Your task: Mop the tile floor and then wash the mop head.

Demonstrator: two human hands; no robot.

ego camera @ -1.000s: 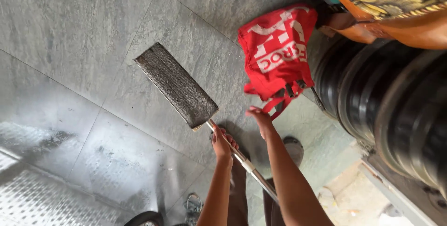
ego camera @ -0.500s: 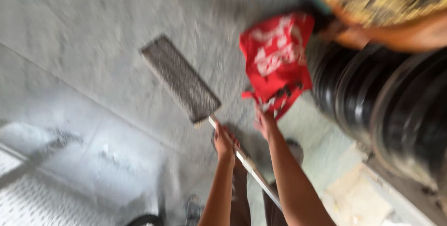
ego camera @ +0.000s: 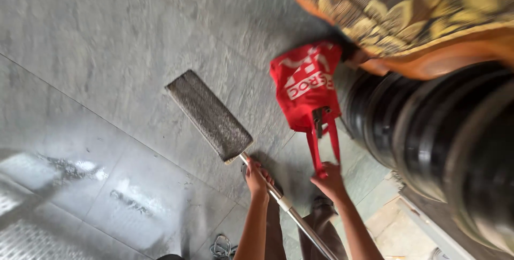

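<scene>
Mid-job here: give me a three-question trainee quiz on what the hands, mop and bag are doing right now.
1. True or false: the left hand grips the mop handle.
2. What does the right hand hold? A) the mop head B) the red bag's straps C) a black ring
3. Fill in: the mop head lies flat on the grey ____.

Key
1. True: it is wrapped round the metal handle just below the head.
2. B: the straps run taut from the red bag down to that hand.
3. Floor, left of the bag and the stacked black rings.
</scene>
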